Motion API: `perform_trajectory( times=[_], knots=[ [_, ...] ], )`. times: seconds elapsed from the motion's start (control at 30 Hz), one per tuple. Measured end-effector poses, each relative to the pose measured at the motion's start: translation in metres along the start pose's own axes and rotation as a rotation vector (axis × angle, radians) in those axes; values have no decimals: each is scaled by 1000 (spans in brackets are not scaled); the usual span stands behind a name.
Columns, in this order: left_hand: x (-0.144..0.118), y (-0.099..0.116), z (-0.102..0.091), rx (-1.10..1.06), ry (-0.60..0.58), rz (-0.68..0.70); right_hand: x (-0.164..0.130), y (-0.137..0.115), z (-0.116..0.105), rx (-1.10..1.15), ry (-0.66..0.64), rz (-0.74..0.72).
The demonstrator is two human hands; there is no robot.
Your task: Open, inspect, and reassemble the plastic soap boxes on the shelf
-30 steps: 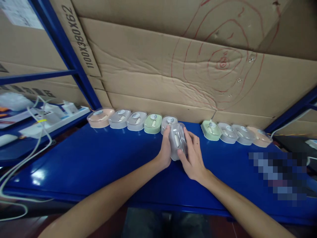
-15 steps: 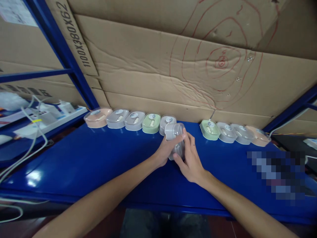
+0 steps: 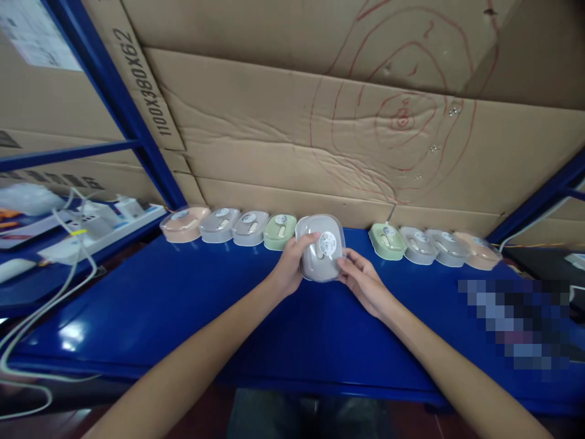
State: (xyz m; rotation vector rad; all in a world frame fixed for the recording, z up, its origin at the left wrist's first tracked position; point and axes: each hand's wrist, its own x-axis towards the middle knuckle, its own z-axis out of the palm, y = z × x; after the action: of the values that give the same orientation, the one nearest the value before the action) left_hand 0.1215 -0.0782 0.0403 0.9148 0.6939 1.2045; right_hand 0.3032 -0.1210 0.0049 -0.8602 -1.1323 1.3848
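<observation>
A: Item one: grey lidded plastic box [image 3: 320, 248], clear lid, round white sticker, a pale oblong piece visible inside. Location?

B: Held above the blue surface [image 3: 192, 305], in the gap of the row against the cardboard wall [image 3: 283, 140]. Left hand [image 3: 291, 263] clasps its left edge, thumb over the lid; right hand [image 3: 364, 281] has fingertips closed lightly on the lower right corner.

A: Change from a second ago?

B: Then it stood on edge between both palms; now its lid is turned toward the camera and it sits higher.

A: Remaining stock?

B: Left run: peach box [image 3: 183, 224], two grey boxes [image 3: 234, 225], green box [image 3: 280, 230]. Right run: second green box [image 3: 386, 239], two more grey boxes [image 3: 429, 245], second peach box [image 3: 478, 258]. Each is lidded; contents too small to tell.

A: Other?

B: White cables [image 3: 68, 244] at the left.
</observation>
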Motion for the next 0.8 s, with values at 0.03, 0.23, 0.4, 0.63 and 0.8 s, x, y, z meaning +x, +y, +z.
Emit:
perform_trajectory(
  times=[0.03, 0.23, 0.4, 0.63, 0.8],
  knots=[
    [1, 0, -1, -10, -8, -10, 0, 0, 0, 55, -26, 29],
    [3, -2, 2, 20, -42, 18, 7, -4, -8, 151, 3, 35],
    [1, -8, 3, 12, -86, 11, 10, -2, -13, 120, 117, 1],
    [7, -8, -8, 124, -178, -19, 7, -16, -16, -75, 130, 5],
    [7, -18, -2, 191, -215, -48, 11, -25, -25, -246, 234, -4]
  ],
)
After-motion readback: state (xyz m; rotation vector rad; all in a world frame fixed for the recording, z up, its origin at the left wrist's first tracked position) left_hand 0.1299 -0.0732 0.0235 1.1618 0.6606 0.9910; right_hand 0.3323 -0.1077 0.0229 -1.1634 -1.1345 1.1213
